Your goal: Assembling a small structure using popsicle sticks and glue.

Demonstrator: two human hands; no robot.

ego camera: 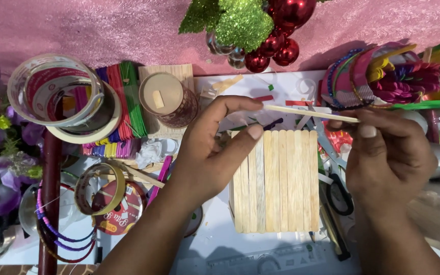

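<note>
A flat panel of several pale wooden craft sticks (281, 181) lies side by side on the white work surface (215, 244). My left hand (210, 153) rests on the panel's left part, thumb pressing its top edge. A single loose wooden stick (306, 113) runs crosswise just above the panel's top edge. My left forefinger touches its left end and my right hand (388, 158) pinches its right end.
Tape rolls (57, 91) and a bundle of coloured sticks (120, 107) lie at the left. A round lidded jar (169, 99) stands behind. Scissors (337, 193) lie right of the panel. Red baubles with glittery green leaves (260, 30) hang at top; coloured bangles (378, 71) at right.
</note>
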